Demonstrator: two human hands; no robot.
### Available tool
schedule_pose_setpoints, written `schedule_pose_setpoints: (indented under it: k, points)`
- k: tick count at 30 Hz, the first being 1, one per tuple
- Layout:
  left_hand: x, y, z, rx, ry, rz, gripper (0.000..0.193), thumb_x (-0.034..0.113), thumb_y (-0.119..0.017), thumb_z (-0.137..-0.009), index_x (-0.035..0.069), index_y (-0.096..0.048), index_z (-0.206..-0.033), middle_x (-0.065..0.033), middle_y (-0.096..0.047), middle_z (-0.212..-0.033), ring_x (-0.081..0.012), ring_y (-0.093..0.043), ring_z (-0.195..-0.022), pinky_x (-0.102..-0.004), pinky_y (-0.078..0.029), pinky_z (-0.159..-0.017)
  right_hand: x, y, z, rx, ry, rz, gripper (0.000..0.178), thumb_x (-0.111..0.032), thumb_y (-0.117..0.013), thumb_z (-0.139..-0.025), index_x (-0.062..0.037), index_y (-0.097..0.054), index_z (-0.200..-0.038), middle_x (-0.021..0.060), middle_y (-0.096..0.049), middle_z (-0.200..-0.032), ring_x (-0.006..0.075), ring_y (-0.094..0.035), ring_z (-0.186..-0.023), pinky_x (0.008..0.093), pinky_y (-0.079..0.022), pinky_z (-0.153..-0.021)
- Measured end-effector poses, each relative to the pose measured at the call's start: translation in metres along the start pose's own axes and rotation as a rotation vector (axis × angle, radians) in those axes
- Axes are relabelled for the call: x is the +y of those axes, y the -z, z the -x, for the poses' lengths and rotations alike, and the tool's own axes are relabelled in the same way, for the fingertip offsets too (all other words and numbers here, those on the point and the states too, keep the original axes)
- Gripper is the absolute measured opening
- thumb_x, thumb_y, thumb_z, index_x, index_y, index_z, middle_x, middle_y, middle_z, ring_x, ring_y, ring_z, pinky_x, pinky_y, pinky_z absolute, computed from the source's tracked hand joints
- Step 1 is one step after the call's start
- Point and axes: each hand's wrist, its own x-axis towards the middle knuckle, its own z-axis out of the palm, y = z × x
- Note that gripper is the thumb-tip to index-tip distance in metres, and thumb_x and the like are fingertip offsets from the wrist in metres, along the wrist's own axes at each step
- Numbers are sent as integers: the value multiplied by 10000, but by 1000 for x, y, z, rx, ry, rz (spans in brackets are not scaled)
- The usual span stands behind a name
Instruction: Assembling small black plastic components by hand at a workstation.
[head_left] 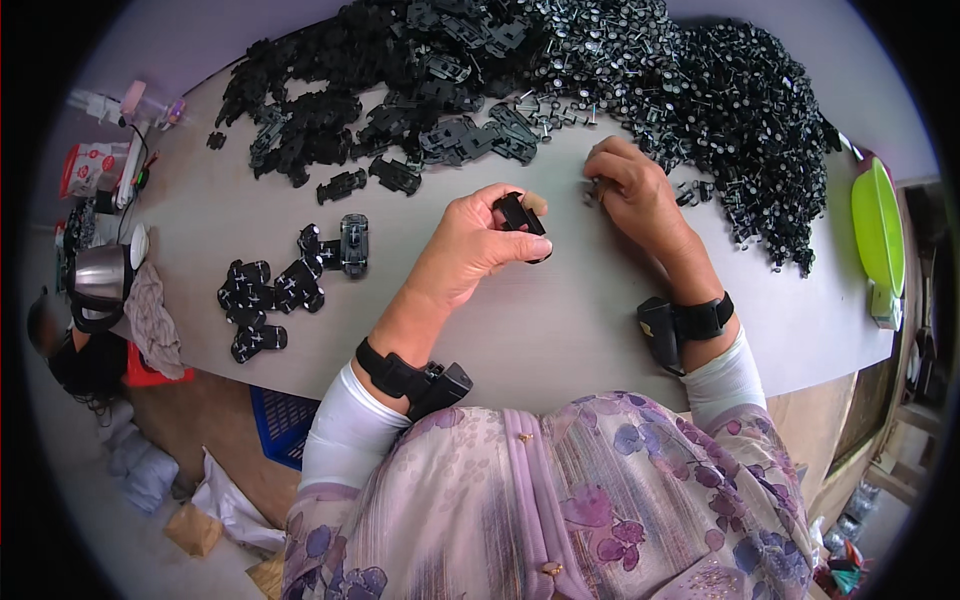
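My left hand (480,235) grips a black plastic toy car chassis (520,216) between thumb and fingers, raised above the table. Pale tape or a finger cot covers one fingertip of that hand. To its right, my right hand (635,190) is curled in a pinch just in front of the heap of small parts. A small dark wheel piece (591,192), smeared by motion, shows at those fingertips. Toy car chassis with wheels fitted (265,290) lie clustered left of my left hand. Another chassis (353,245) rests beside them.
Loose black chassis (330,120) are heaped at the back left. Wheels on pin axles (610,60) and black wheels (755,110) pile up at the back right. A green basin (878,225) stands at the right edge, a metal kettle (100,275) at the left. A person (75,350) is beyond.
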Motion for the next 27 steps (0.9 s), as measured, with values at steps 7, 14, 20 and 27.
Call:
schedule_pose_setpoints:
  k: [7, 14, 20, 27]
  points:
    - [-2, 5, -2, -63, 176, 367, 201, 39, -699, -810, -25, -606, -976, -105, -654, -856, -205, -678, -722, -299, -559, -624, -26, 7, 17, -57, -136, 41, 254, -43, -701, -692, 6, -645, -935, 125, -588, -1004, 310, -592, -906, 384, -496, -775]
    - [-4, 4, -4, -59, 174, 309, 207, 88, -657, -867, -54, -584, -999, -149, -655, -880, -245, -693, -740, -301, -560, -598, -24, 14, 25, -125, -38, 71, 252, -14, -683, -692, 20, -639, -937, 135, -583, -1004, 312, -569, -949, 380, -486, -815]
    - [-7, 4, -3, -61, 214, 241, 241, 138, -674, -867, -40, -583, -1001, -143, -659, -866, -201, -673, -638, -272, -529, -525, -30, 9, 23, -31, -24, -20, 211, 2, -660, -692, 20, -636, -901, 127, -589, -928, 327, -573, -899, 397, -484, -769]
    - [-8, 4, -3, -39, 193, 238, 225, 149, -673, -870, -28, -592, -982, -140, -667, -846, -175, -665, -628, -252, -521, -521, -33, 7, 24, -164, -166, 64, 221, 4, -673, -689, 4, -638, -908, 128, -598, -934, 324, -604, -809, 398, -491, -712]
